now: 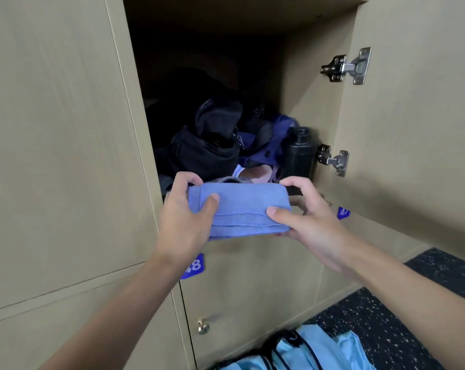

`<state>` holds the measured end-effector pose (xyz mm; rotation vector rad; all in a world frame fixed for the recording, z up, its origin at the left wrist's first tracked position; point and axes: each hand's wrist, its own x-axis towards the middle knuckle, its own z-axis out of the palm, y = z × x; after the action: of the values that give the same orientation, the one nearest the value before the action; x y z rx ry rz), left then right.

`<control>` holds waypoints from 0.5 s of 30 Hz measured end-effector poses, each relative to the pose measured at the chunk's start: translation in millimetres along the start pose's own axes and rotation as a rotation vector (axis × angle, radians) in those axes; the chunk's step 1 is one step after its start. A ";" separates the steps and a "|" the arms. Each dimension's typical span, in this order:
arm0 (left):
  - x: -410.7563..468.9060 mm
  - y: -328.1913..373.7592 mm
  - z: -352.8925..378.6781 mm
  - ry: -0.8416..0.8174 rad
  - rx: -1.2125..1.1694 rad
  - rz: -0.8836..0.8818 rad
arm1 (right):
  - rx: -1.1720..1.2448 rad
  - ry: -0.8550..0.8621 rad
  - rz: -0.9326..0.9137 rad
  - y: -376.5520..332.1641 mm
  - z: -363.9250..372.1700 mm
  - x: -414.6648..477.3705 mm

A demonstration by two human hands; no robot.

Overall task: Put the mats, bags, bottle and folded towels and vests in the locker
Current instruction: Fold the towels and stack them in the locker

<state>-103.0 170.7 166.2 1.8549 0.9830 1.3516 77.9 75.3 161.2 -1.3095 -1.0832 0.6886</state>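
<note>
The open locker point(314, 102) fills the view, its door point(412, 129) swung out to the right on two metal hinges. Inside, a black bag point(207, 150) is slumped at the left and middle, with dark blue fabric and something pinkish, too shadowed to name, beside it. On the speckled floor below lies light-blue clothing point(319, 351), likely vests not yet stowed. The folded blue towel point(239, 209) hangs in the air right at the compartment's front lip, its long axis running left to right across the opening. The left hand point(180, 220) grips one short end and the right hand point(314, 217) the other, each with the thumb on top and fingers curled round the edge. A black bottle point(300, 153) stands upright against the right inner wall, just beyond the right hand. Both hands look equally near the opening, which lies straight ahead, so the towel probably goes forward broadside, onto the low pile between bag and bottle
</note>
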 end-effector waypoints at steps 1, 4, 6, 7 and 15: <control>5.9 -3.3 1.0 0.036 0.023 0.026 | -0.018 0.015 -0.034 0.2 5.1 9.8; 18.0 -5.7 8.1 0.084 0.085 0.043 | -0.077 0.092 -0.119 2.2 16.4 46.0; 26.3 -6.9 15.1 0.108 0.101 0.052 | -0.093 0.107 -0.159 4.4 21.4 72.2; 31.2 -8.3 18.3 0.122 0.104 0.058 | -0.096 0.102 -0.171 4.7 23.4 84.2; 70.4 -49.3 37.2 0.221 0.427 0.095 | -0.345 0.027 -0.243 25.4 36.8 142.9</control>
<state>-63.5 253.9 149.4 2.1127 1.4023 1.5168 103.5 222.7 166.8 -1.4399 -1.3535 0.3097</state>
